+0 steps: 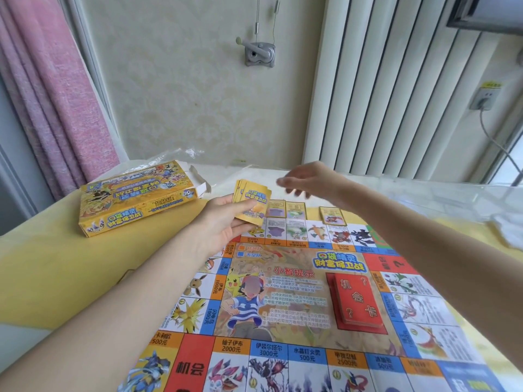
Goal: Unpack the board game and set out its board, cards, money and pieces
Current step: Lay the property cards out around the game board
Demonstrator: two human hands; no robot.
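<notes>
The paper game board [297, 281] lies unfolded on the yellow table. A stack of red chance cards [357, 299] rests on its red box at centre right. My left hand [226, 222] grips a fanned stack of yellow-backed cards [252, 203] above the board's far left corner. My right hand [305, 179] hovers empty, fingers spread and blurred, over the far edge. Three property cards lie face up along that edge: a purple one [276, 209], a green one [295, 209] and a red one [332, 215].
The yellow game box [133, 198] lies at the far left with its end flap open, clear plastic wrap [175, 154] behind it. More plastic and paper lie at the far right [506, 219]. Curtain, wall and radiator stand close behind the table.
</notes>
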